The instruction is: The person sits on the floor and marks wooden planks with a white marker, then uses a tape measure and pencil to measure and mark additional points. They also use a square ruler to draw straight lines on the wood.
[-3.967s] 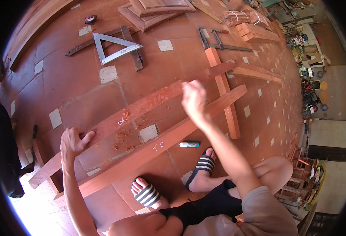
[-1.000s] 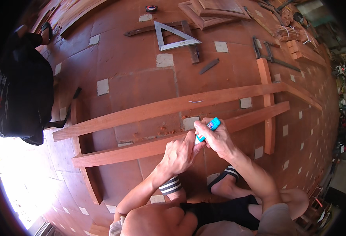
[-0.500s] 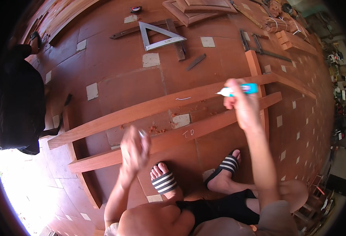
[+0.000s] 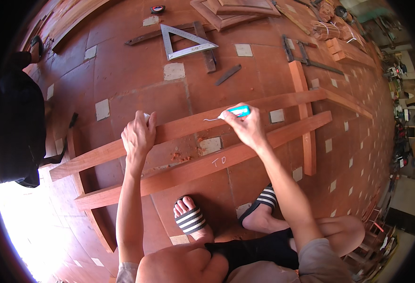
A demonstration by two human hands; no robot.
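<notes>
Our right hand (image 4: 249,128) pinches a turquoise glue bottle (image 4: 237,112), fingers closed around it, nozzle aimed left and laying a thin white bead (image 4: 211,119) on the far rail (image 4: 184,126). That rail's long axis runs left to right. Further left, our left hand (image 4: 138,136) presses down on the same rail, fingers curled over its far edge, a small white piece at the fingertips. Beyond, a metal triangle square (image 4: 185,42) lies on the tiled floor (image 4: 132,85).

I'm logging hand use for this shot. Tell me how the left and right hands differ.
The left hand rests on the upper wooden rail, fingers curled over its far edge around something small and white; the right hand hovers above that rail. The left hand holds no tool; the right hand pinches a turquoise tube, nozzle aimed left. Both are bare and work along one rail.
</notes>
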